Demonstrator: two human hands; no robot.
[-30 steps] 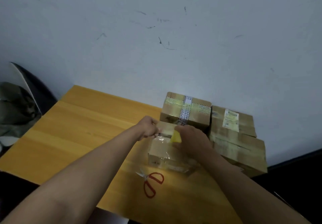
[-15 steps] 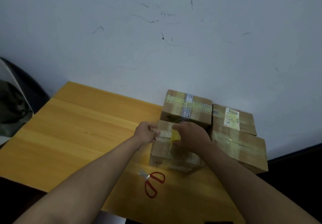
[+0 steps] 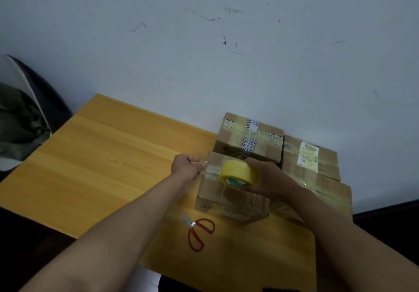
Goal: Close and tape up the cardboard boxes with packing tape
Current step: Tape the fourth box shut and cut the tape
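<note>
Four cardboard boxes are grouped at the far right of the wooden table [image 3: 95, 155], close to the scuffed white wall [image 3: 204, 53]. The near box [image 3: 213, 192] sits in front, glossy with clear tape across its top and front face. Behind it stands the striped-tape box [image 3: 249, 137], crossed by black-and-white printed tape. To the right lies the labelled box [image 3: 310, 157], carrying one white shipping label, and in front of that the large box [image 3: 331, 192], partly hidden by the right forearm. One yellow tape roll [image 3: 239, 173] hangs just above the near box's top; the right hand [image 3: 269, 180] grips it, fingers curled round the far side and thumb underneath. The left hand [image 3: 187, 167], at the box's upper left corner, has its fingers curled tight, pinching the loose end of the tape, and a clear strip runs from there to the roll. One pair of red-handled scissors [image 3: 199, 230] lies on the table just in front of the near box, not touching it. At the left edge one chair [image 3: 29, 101] holds dark green fabric.
</note>
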